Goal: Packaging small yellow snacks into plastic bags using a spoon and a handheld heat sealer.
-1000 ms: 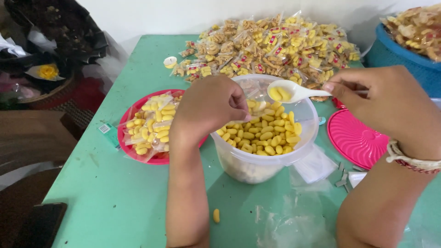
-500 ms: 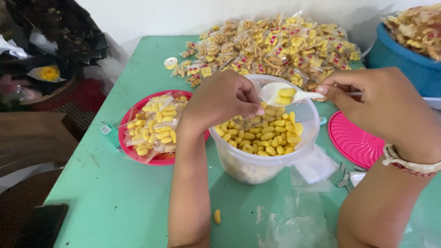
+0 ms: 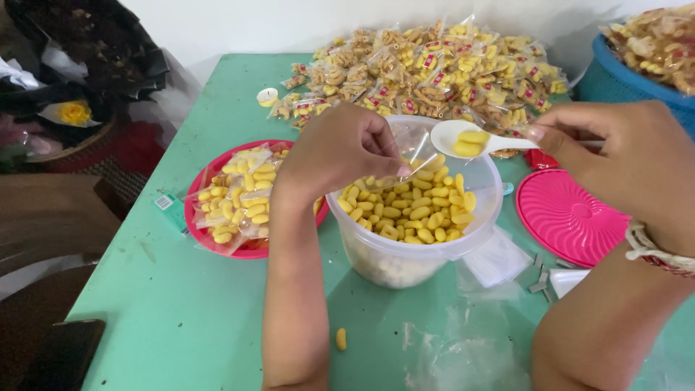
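My left hand (image 3: 340,152) pinches a small clear plastic bag (image 3: 416,152) open above a translucent tub (image 3: 405,257) filled with yellow oval snacks (image 3: 416,210). My right hand (image 3: 622,159) holds a white spoon (image 3: 470,139) by its handle, level over the tub's far rim, with two yellow pieces in its bowl. The spoon's bowl sits just right of the bag's mouth.
A red plate (image 3: 250,250) of filled snack bags lies left of the tub. A big heap of packed bags (image 3: 434,69) covers the far table. A pink lid (image 3: 572,217), a blue basket (image 3: 637,87), loose empty bags (image 3: 499,261) and one stray yellow piece (image 3: 340,338) lie nearby.
The spoon moved in toward the bag's mouth, then drew back a little to the right, still loaded. My left hand shifted slightly, keeping the bag open.
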